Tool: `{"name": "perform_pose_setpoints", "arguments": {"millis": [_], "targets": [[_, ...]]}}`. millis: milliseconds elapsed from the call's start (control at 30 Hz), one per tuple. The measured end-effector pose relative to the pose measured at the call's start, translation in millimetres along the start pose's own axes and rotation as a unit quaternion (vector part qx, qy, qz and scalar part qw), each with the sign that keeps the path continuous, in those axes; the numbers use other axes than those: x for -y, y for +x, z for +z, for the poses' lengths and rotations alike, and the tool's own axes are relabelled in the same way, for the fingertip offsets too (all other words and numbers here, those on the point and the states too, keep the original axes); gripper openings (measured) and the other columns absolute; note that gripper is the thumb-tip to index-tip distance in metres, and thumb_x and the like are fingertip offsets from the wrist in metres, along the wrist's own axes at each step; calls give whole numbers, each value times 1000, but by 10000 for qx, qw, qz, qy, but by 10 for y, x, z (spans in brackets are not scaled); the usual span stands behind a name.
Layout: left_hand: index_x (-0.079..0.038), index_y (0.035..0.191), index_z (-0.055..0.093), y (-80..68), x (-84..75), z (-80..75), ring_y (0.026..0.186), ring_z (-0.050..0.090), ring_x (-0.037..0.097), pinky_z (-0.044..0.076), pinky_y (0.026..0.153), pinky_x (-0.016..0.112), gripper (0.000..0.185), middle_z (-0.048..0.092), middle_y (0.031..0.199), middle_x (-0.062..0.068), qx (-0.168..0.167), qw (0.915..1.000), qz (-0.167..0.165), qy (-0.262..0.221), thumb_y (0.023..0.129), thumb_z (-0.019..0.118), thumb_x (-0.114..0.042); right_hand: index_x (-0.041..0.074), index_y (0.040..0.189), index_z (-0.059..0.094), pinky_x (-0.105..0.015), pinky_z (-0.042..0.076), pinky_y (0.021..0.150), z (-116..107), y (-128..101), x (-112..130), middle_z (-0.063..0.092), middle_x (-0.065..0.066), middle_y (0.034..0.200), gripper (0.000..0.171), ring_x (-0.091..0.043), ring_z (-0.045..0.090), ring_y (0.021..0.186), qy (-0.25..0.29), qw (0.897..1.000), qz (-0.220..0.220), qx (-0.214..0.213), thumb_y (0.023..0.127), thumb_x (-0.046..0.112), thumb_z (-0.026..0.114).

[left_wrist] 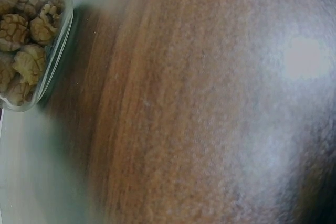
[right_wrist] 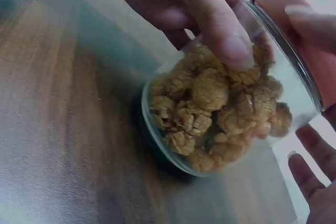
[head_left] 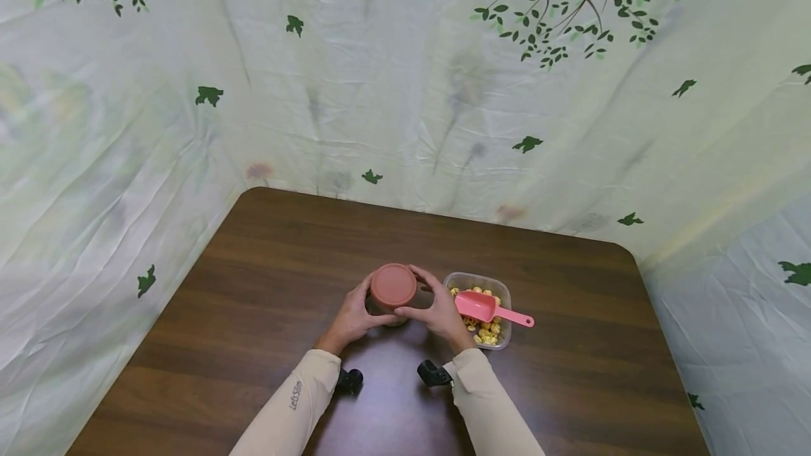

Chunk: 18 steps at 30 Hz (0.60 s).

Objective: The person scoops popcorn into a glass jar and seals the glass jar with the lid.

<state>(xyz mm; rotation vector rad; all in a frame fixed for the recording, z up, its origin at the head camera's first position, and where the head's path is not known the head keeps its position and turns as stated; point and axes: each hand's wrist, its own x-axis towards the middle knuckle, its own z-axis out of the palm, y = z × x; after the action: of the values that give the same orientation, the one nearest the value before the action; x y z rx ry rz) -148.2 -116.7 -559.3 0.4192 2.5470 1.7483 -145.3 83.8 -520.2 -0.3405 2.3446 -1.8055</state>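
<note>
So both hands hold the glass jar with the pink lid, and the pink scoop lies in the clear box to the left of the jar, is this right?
Not quite. The clear box with the pink scoop sits to the right of the glass jar, not the left; the head view shows it. Left hand and right hand do hold the jar, pink lid on.

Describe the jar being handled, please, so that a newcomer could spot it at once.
On the brown wooden table, between the left hand and right hand, stands a clear jar of walnuts. Unlike the open plastic tub beside it, it wears a reddish-pink lid.
</note>
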Motion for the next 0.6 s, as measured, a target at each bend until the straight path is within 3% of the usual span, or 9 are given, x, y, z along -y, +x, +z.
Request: {"name": "perform_pose_setpoints", "arguments": {"millis": [200, 367, 600], "targets": [[-5, 144, 40, -9, -5, -12, 127, 47, 32, 34, 106, 52, 95, 52, 137, 17, 1, 10000, -18, 83, 66, 90, -20, 17, 148, 39, -65, 28, 104, -35, 81, -25, 46, -7, 145, 89, -33, 43, 128, 25, 9990, -217, 398, 72, 14, 86], [-2, 143, 40, -15, -8, -17, 126, 48, 34, 36, 105, 53, 92, 52, 136, 19, -6, 9999, -40, 166, 68, 89, -18, 15, 149, 37, -63, 24, 106, -32, 166, 3, 47, -4, 143, 94, -28, 42, 126, 132, 9974, -57, 703, 69, 12, 88], [-3, 145, 38, -15, -24, -17, 127, 48, 34, 37, 104, 53, 92, 52, 137, 19, 51, 10000, 20, 32, 69, 88, -19, 11, 146, 41, -61, 24, 107, 22, 215, 0, 51, -9, 140, 93, -30, 44, 124, 2, 9987, -114, 491, 66, 6, 88]]}}
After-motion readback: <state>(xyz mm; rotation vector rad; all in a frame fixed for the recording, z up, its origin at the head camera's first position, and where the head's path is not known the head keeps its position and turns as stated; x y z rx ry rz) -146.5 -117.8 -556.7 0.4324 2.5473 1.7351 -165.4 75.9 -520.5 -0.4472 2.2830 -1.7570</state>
